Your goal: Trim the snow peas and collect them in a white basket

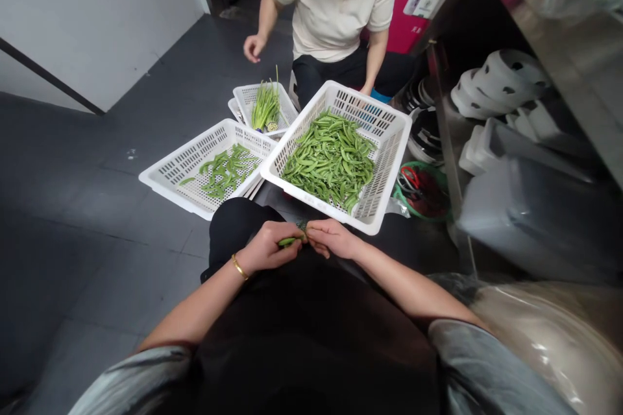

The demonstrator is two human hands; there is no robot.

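Note:
Over my lap, my left hand [273, 244] is closed round a green pea pod [287, 242], with a gold bangle on the wrist. My right hand [333, 238] meets it fingertip to fingertip, pinched at the pod's end; what exactly lies between its fingers is too small to tell. Just beyond my hands a large white basket [394, 172] holds a heap of green pods [331, 159]. To its left, a second white basket [168, 175] has a smaller scatter of pods [226, 172] in it.
Across from me sits a person [335, 6], one hand raised, the other behind the large basket. A smaller basket [243, 100] holds long green stalks [266, 106]. On the right are a green basket [423, 191], a metal shelf with white containers [501, 84] and a grey bin [525, 214].

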